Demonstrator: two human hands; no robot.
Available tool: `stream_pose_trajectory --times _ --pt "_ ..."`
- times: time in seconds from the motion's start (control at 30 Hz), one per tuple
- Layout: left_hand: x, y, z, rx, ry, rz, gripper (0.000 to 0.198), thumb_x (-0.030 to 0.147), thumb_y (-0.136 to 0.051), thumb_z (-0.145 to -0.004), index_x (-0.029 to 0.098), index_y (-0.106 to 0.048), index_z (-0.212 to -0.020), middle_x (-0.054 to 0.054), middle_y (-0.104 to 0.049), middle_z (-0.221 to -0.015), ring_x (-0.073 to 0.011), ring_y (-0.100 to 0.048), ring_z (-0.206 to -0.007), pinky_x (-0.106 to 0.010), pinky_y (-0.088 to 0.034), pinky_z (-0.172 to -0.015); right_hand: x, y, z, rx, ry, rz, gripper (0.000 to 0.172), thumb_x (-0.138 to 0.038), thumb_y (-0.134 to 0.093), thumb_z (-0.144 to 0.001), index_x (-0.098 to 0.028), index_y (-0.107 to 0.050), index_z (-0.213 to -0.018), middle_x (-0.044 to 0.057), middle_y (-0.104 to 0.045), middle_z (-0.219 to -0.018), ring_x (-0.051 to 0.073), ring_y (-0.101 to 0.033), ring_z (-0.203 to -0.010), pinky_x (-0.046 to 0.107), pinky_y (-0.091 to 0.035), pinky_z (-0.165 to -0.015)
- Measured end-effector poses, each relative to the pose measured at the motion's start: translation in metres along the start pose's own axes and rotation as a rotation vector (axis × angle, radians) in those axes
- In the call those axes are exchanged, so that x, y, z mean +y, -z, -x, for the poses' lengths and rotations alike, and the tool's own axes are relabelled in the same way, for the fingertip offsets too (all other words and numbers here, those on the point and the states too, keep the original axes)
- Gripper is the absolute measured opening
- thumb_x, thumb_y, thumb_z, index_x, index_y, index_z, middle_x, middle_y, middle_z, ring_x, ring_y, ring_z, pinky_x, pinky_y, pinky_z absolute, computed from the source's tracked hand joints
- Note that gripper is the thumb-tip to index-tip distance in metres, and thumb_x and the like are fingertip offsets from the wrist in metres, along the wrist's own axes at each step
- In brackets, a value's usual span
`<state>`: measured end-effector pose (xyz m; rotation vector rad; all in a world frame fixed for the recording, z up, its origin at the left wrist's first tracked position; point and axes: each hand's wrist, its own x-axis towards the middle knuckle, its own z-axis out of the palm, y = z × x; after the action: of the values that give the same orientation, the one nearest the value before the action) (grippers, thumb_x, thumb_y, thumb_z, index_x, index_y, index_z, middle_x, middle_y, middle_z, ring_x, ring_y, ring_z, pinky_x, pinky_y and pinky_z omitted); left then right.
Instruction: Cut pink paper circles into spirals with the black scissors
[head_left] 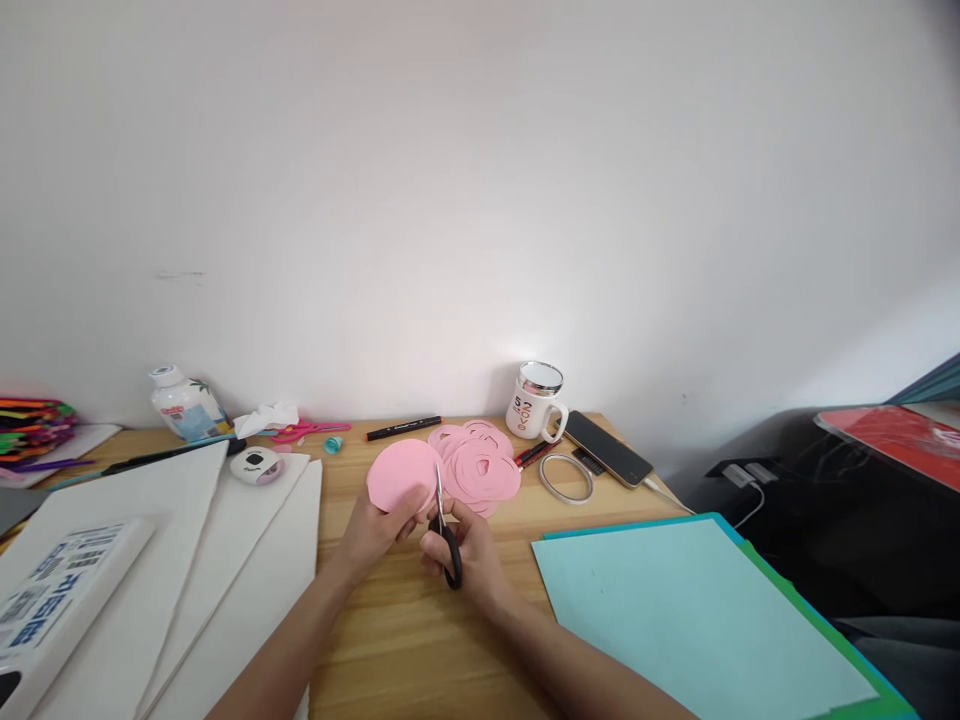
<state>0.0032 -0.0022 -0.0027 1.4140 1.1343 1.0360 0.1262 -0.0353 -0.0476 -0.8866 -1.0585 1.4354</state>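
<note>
Pink disc (400, 472) + scissors (451, 555), front-L of mug (531, 408)
L hand (375, 528): fingers pinched on disc. R hand (474, 562): fingers curled thru scissors' handles, blades by disc edge. Pink cutouts (484, 482) just front-L of mug.

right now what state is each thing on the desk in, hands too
left hand: holding the pink disc
right hand: gripping the black-handled scissors
pink disc: held up, flat
black-handled scissors: blades at the disc's right edge, opening too small to tell
pink paper pieces: loosely heaped
mug: upright
bottle: capped
black marker: lying down
phone: lying flat, cable at its end
</note>
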Motion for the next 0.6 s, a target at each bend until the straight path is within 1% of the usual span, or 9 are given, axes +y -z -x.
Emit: stream_pose_trajectory --times 0.13,0.23,0.3,0.4,0.53,0.6 --pt "-0.003 -0.0017 -0.0015 0.028 -0.027 -0.021 0.042 0.045 -0.056 -0.072 0.018 -0.039 -0.044 0.006 -0.035 -0.037 -0.0068 -0.03 -0.037 -0.021 -0.027 -0.038 0.0028 -0.0012 0.0007 -0.008 -0.008 0.008 0.041 -0.042 -0.075 -0.06 -0.022 -0.046 -0.08 -0.009 -0.048 -0.044 0.009 -0.041 -0.037 0.019 -0.029 -0.039" --pt "-0.0023 -0.0038 -0.0013 0.045 -0.005 -0.01 0.035 0.042 -0.061 -0.068 0.018 -0.044 -0.047 0.006 -0.037 -0.038 -0.0073 -0.032 -0.037 -0.021 -0.027 -0.036 0.0049 -0.001 0.0006 -0.01 -0.002 -0.014 0.044 -0.041 -0.077 -0.059 -0.022 -0.046 -0.083 -0.008 -0.051 -0.051 0.009 -0.04 -0.041 0.019 -0.029 -0.041" --pt "-0.0009 -0.0049 -0.0007 0.059 0.013 0.014 0.029 0.04 -0.064 -0.064 0.017 -0.049 -0.053 0.005 -0.043 -0.041 -0.0083 -0.035 -0.038 -0.021 -0.028 -0.036 0.0052 -0.0001 0.0 0.002 0.024 -0.03 0.045 -0.038 -0.079 -0.057 -0.022 -0.047 -0.084 -0.008 -0.051 -0.055 0.008 -0.039 -0.045 0.018 -0.028 -0.043" --pt "0.0017 -0.0055 0.0005 0.08 0.041 0.052 0.026 0.04 -0.065 -0.061 0.016 -0.054 -0.062 0.004 -0.048 -0.046 -0.0096 -0.039 -0.04 -0.021 -0.03 -0.037 0.0037 0.0009 -0.0012 -0.009 0.061 -0.046 0.044 -0.034 -0.08 -0.057 -0.021 -0.047 -0.084 -0.007 -0.05 -0.059 0.008 -0.038 -0.05 0.018 -0.026 -0.044" --pt "0.002 -0.0038 0.0009 0.053 0.03 0.037 0.027 0.04 -0.064 -0.063 0.015 -0.052 -0.058 0.005 -0.044 -0.043 -0.0079 -0.035 -0.039 -0.021 -0.026 -0.036 0.0011 0.0003 -0.002 -0.01 0.045 -0.052 0.045 -0.037 -0.08 -0.055 -0.021 -0.046 -0.08 -0.008 -0.049 -0.055 0.007 -0.035 -0.046 0.017 -0.024 -0.042" --pt "-0.0007 -0.0024 0.0003 0.043 0.017 0.024 0.028 0.04 -0.063 -0.065 0.015 -0.051 -0.057 0.005 -0.043 -0.043 -0.0078 -0.034 -0.039 -0.021 -0.026 -0.037 0.0003 -0.0001 -0.0022 -0.001 0.018 -0.041 0.045 -0.039 -0.08 -0.055 -0.021 -0.045 -0.078 -0.009 -0.048 -0.051 0.007 -0.035 -0.042 0.018 -0.025 -0.04"
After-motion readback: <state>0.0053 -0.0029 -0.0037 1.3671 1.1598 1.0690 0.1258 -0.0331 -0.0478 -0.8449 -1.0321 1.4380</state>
